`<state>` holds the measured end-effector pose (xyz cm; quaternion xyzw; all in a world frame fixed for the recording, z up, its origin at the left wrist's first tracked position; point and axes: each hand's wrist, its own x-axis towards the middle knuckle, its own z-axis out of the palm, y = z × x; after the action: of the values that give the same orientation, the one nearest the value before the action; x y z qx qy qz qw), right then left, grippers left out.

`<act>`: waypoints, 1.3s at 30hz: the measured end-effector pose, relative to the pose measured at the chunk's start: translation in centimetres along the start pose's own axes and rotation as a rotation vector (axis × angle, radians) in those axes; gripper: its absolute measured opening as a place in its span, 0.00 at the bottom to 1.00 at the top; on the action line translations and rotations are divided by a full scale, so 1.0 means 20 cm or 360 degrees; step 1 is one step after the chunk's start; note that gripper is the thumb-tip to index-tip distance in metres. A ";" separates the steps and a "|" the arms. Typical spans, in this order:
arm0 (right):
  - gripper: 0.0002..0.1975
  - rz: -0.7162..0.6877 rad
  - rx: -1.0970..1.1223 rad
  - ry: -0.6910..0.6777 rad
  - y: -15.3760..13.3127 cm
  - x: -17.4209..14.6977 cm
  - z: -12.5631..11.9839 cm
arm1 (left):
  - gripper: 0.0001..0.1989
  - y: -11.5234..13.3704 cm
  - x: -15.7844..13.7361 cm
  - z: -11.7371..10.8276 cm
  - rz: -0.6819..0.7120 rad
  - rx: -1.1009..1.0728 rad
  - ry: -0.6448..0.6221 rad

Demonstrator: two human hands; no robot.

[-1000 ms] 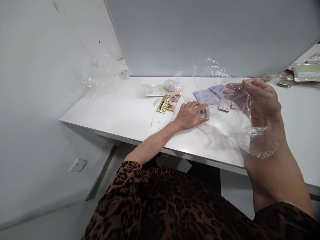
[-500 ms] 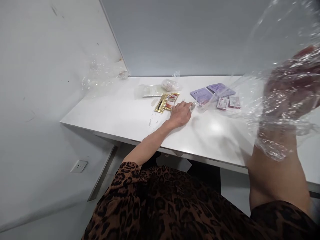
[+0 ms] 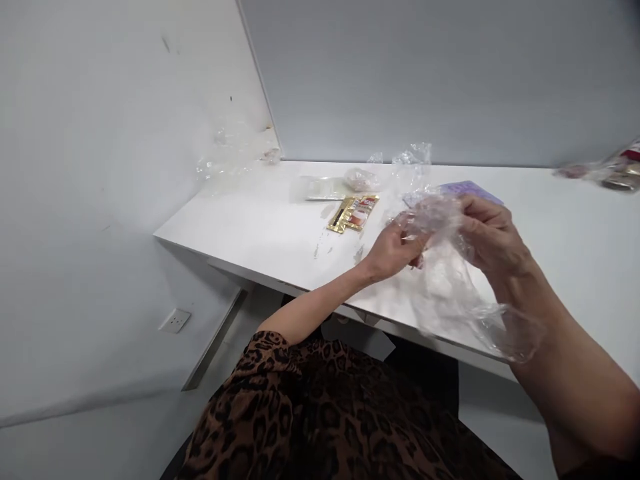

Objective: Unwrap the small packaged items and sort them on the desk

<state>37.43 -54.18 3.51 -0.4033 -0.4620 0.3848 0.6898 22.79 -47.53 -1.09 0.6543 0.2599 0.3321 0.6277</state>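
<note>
My left hand (image 3: pixel 393 250) and my right hand (image 3: pixel 493 237) both grip a crumpled clear plastic bag (image 3: pixel 450 280) just above the white table (image 3: pixel 260 220). The bag hangs down over my right wrist. My left fingers pinch its upper edge; my right fingers hold the other side. A gold and red sachet (image 3: pixel 353 212) lies on the table just left of my left hand. Purple cards (image 3: pixel 470 190) show partly behind the bag.
A flat clear packet (image 3: pixel 323 188) and a small filled clear pouch (image 3: pixel 361 178) lie at the back. Crumpled clear plastic (image 3: pixel 235 150) sits in the far left corner. More packets (image 3: pixel 617 170) lie at the far right. A wall socket (image 3: pixel 174 321) is low on the left wall.
My right hand came down from high on the right with the bag. My left hand lifted off the table and took hold of the bag. The view shifted left.
</note>
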 end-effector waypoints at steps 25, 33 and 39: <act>0.03 0.0427 -0.1206 0.0626 0.15 0.16 -0.28 | 0.19 0.17 -0.39 -2.10 -0.1132 0.2197 0.1061; 0.29 0.0651 -0.2345 -0.0114 0.28 0.18 -0.29 | 0.32 0.38 -0.41 -1.77 -0.0414 0.2436 0.1524; 0.17 0.0816 -0.2121 -0.0064 0.25 0.18 -0.29 | 0.20 0.26 -0.16 -0.91 0.0383 0.2162 0.0476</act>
<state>43.17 -50.17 -1.26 -0.8278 -0.5021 0.1782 0.1757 6.54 -38.48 3.57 0.8729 0.4191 0.2500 -0.0031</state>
